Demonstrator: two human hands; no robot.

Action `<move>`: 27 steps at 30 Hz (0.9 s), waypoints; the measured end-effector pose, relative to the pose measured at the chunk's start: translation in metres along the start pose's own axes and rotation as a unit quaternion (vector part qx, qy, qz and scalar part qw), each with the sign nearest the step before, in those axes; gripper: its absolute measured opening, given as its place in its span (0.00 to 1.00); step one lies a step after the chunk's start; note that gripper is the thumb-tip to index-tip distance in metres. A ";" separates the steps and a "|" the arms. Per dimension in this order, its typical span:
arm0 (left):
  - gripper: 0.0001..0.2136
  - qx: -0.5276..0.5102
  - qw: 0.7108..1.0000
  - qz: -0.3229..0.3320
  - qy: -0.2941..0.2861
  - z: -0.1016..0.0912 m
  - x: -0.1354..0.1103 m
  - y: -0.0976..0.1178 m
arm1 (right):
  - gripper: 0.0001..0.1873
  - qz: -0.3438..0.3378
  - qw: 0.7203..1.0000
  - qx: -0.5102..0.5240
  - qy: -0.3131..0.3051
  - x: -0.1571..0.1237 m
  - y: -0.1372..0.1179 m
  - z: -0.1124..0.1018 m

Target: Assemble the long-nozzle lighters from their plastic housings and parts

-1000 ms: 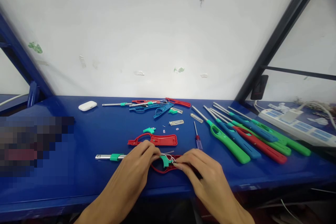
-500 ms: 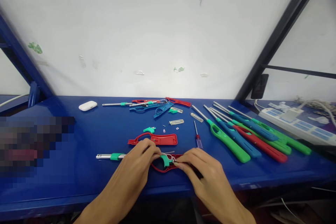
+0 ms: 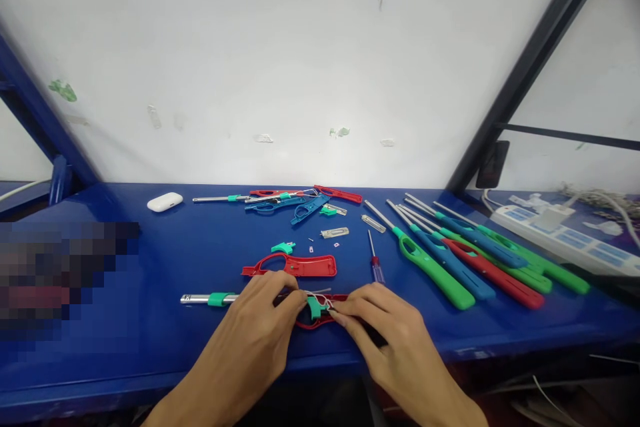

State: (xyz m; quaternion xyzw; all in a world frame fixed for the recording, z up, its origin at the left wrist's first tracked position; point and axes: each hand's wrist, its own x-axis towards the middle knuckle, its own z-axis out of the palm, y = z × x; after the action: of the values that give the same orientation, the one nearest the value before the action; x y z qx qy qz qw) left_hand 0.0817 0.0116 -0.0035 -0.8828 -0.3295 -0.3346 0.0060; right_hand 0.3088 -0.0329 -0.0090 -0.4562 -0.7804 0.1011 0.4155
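Observation:
An opened long-nose gas lighter lies in front of me: a red casing half (image 3: 316, 325) with a green trigger (image 3: 315, 307), white wires (image 3: 323, 295) and a metal tube (image 3: 196, 299) with a green collar pointing left. My left hand (image 3: 267, 320) is closed over its middle, hiding where the tube meets the casing. My right hand (image 3: 393, 323) pinches at the wires just right of the trigger; the small part between thumb and finger is mostly hidden. Behind the hands lies the other red casing half (image 3: 315, 266), with a loose green trigger (image 3: 283, 248) above it.
Further back lie opened lighter parts (image 3: 310, 209), clear fuel tanks (image 3: 335, 233) and tiny pieces (image 3: 311, 249). A screwdriver (image 3: 377, 267) is beyond my right hand. Several whole lighters (image 3: 440, 273) lie right, before a power strip (image 3: 575, 240). A white case (image 3: 165, 201) sits back left.
Left fingers have shifted slightly over the casing, and the right fingertips have moved a little at the wires. The whole view has drifted slightly; the other parts lie as before.

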 end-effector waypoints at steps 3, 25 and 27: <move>0.09 -0.008 1.000 0.003 0.005 -0.004 0.001 0.008 | 0.08 -0.003 1.000 -0.023 -0.017 -0.001 -0.002 -0.001; 0.10 0.011 1.000 0.006 0.017 -0.004 -0.006 0.011 | 0.11 -0.003 0.998 -0.063 -0.020 0.000 -0.006 -0.001; 0.10 0.010 1.000 0.000 0.013 -0.004 -0.009 0.010 | 0.11 0.013 0.999 -0.041 -0.003 0.000 -0.005 -0.001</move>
State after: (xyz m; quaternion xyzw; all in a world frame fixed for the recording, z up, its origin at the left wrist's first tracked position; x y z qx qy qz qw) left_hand 0.0800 -0.0020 -0.0038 -0.8781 -0.3331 -0.3430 0.0196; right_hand 0.3063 -0.0360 -0.0062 -0.4829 -0.7791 0.0758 0.3926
